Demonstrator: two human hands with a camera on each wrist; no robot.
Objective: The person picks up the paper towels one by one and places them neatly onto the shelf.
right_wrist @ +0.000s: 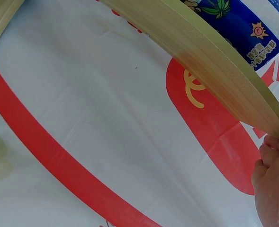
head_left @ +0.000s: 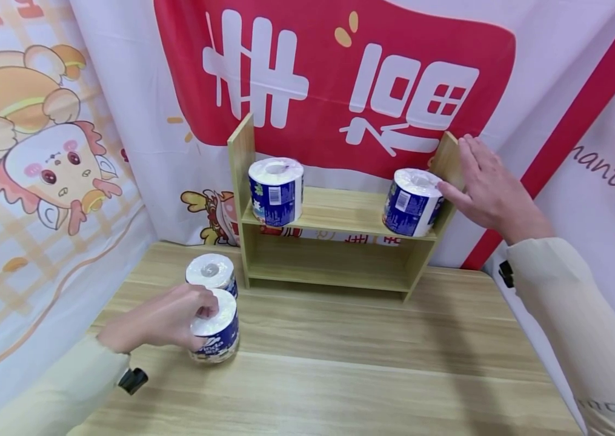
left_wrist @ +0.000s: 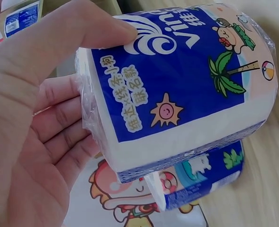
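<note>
My left hand [head_left: 176, 318] holds a wrapped toilet paper roll [head_left: 219, 339] on the table, its thumb pressed on the blue printed side and the other fingers at the white top end. In the left wrist view this roll [left_wrist: 177, 90] fills much of the picture. Right behind it stands a second toilet paper roll [head_left: 211, 269]. At the right side panel of a small wooden shelf [head_left: 329, 266], my right hand [head_left: 492, 184] touches the panel's upper edge with fairly straight fingers. The thumb lies close to a roll [head_left: 408, 209] at the right end of the upper board.
Another roll [head_left: 277, 194] stands at the left end of the shelf's upper board. The shelf stands at the back of the wood-grain table [head_left: 340, 369]. Printed cloth [head_left: 138, 91] hangs behind and along both sides.
</note>
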